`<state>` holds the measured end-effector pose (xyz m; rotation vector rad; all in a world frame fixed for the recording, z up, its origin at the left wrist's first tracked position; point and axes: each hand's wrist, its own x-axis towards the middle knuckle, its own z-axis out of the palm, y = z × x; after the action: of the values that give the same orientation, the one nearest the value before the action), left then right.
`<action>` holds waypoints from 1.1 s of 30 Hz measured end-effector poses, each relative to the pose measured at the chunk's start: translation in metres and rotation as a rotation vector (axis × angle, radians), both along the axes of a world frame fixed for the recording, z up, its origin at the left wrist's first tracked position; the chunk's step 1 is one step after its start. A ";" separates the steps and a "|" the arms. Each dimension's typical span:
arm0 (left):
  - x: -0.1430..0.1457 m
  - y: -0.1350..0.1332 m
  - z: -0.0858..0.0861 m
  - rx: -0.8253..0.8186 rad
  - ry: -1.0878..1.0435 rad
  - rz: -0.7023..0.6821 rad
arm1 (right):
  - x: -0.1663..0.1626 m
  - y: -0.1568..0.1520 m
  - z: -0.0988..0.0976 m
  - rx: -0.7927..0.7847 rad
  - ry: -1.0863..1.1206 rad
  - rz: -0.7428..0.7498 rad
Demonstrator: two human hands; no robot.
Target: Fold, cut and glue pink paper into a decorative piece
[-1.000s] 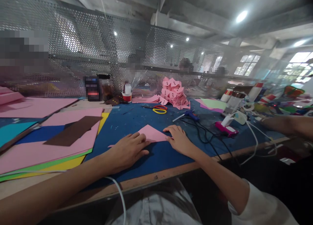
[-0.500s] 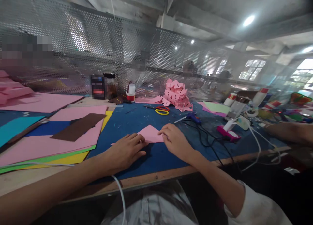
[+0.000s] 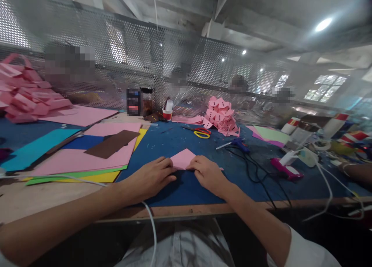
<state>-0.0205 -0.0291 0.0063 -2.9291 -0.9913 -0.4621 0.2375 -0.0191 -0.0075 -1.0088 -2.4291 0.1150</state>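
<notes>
A folded piece of pink paper [image 3: 183,157], with a pointed top, lies on the blue work surface between my two hands. My left hand [image 3: 154,177] holds down its left side, fingers closed together over the edge and partly hiding it. At the right side, my right hand [image 3: 209,174] pinches the lower edge between thumb and fingers. A small pink tip shows just beyond the right hand's knuckles. Both outer ends of the paper are covered by the hands.
Scissors [image 3: 201,133] and a blue glue gun [image 3: 240,145] lie behind my hands. A pink dotted paper construction [image 3: 221,116] stands near the mesh partition. Coloured sheets and a brown strip [image 3: 112,145] are at left. A magenta device [image 3: 286,169] and cables sit right, near another person's arm.
The view has turned left, so the surroundings appear farther right. My right hand's fingers have closed in lower on the paper. A pink tip now shows right of that hand instead of left of my left hand.
</notes>
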 end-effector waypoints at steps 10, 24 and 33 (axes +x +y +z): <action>-0.033 -0.003 -0.006 0.002 -0.065 0.154 | 0.000 0.000 0.001 -0.039 0.057 0.022; -0.060 -0.007 -0.012 0.112 -0.048 0.246 | 0.000 -0.001 0.001 -0.060 0.095 0.027; -0.050 0.013 0.010 0.169 -0.042 0.111 | -0.002 -0.004 0.004 -0.006 0.058 0.022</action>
<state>-0.0707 -0.0158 0.0158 -2.7105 -1.0564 -0.5738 0.2352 -0.0226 -0.0034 -0.9686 -2.3892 0.1567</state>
